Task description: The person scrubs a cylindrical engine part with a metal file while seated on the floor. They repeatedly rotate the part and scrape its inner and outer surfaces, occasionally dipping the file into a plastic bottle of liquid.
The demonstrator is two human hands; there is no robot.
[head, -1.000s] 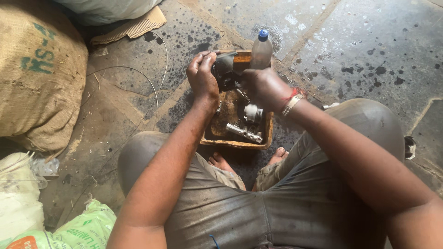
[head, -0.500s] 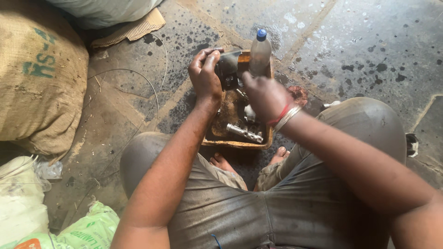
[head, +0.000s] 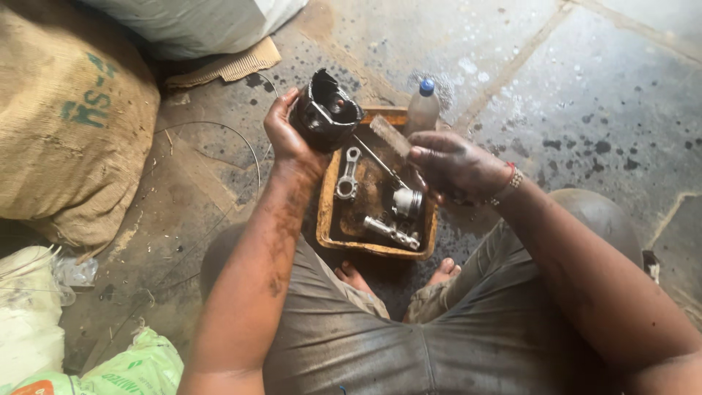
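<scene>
My left hand (head: pixel 284 137) grips a blackened hollow piston (head: pixel 325 110), lifted above the far left corner of a rusty orange tray (head: pixel 322 212), its open side facing me. My right hand (head: pixel 455 164) holds a flat brush (head: pixel 387 135) over the tray, just right of the piston. In the tray lie a silver connecting rod (head: pixel 347 174), a short metal cylinder (head: pixel 407 201) and a slotted shaft (head: pixel 392 232). A clear plastic bottle with a blue cap (head: pixel 422 107) stands at the tray's far right corner.
A burlap sack (head: pixel 69 124) sits at the left, with a white sack (head: pixel 190 25) and a cardboard scrap (head: pixel 230 66) behind it. Plastic bags (head: pixel 44 344) lie at the lower left. A thin wire (head: pixel 219 139) loops over the oil-stained stone floor. My knees flank the tray.
My left hand has lifted the piston up out of the tray and turned its open side towards me. My right hand drew back to the right, with the brush in it.
</scene>
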